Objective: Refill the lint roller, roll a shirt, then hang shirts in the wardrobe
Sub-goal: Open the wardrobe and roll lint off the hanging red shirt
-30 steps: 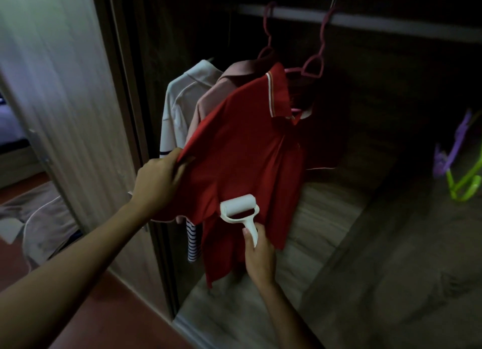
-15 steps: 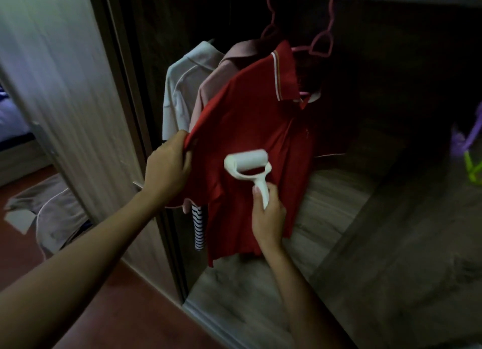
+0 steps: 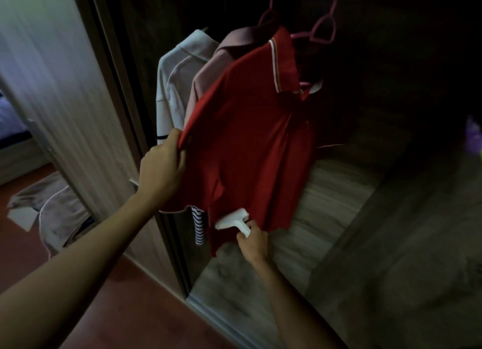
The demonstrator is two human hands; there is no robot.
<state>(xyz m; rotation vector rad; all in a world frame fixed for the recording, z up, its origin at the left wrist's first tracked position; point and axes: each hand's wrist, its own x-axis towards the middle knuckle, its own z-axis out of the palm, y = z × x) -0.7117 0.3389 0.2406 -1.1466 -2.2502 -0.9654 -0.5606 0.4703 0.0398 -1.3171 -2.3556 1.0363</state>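
Change: since half a second ago the lint roller [image 3: 233,220] has been drawn down the red shirt [image 3: 250,145], from mid-front to near the hem; the sleeve grip is kept.
Floor outside: a pale garment [image 3: 52,205] is seen crumpled on the red floor [image 3: 130,309], left of the door.
Wardrobe door: the sliding door [image 3: 65,100] is seen pushed aside at the left, blurred.
Left hand: the left hand [image 3: 163,166] is closed on the red shirt's sleeve edge, which is pinched between thumb and curled fingers and held out to the left.
Wardrobe contents: three shirts are hung side by side in the wardrobe [image 3: 391,61]. Farthest left is a white shirt [image 3: 174,87], next a pink shirt [image 3: 208,72], largely hidden, then the red shirt in front. A striped piece [image 3: 199,227] is seen below the red sleeve; which garment it belongs to cannot be told.
Hangers: pink hangers [image 3: 323,30] are seen above the collars; the rail is out of frame.
Lint roller: the white roller head is laid against the lower front of the red shirt, just above the hem, with the handle angled down and right.
Right hand: the right hand [image 3: 254,241] is wrapped round the roller handle, fingers curled and pressed together, the roller head just above the fingertips.
Wardrobe base: a pale wood-grain base [image 3: 326,205] is seen beneath the shirts.
Far right: a purple object [image 3: 473,137] is seen at the frame edge, too blurred to identify.
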